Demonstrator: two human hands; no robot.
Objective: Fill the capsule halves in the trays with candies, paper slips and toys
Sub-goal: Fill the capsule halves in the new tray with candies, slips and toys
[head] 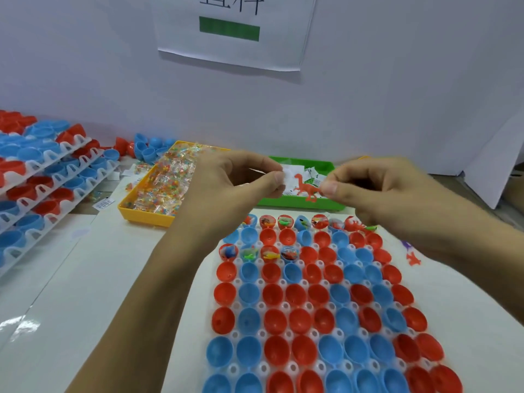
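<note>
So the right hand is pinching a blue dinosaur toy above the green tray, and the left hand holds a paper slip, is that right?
Not quite: in the head view the dinosaur toy pinched by the right hand is orange-red, not blue. The left hand does hold a paper slip above the green tray.

table: white top [119,268], with a white wall behind it
big tray: white tray [283,285] sits in front, full of red and blue cups
left side: more white trays [56,177] in a stack
yellow box: yellow box [144,214] of candy bags, beside a green box [300,205]
loose bits: blue cups [147,150] near the wall; small red toy [413,259] at right
</note>
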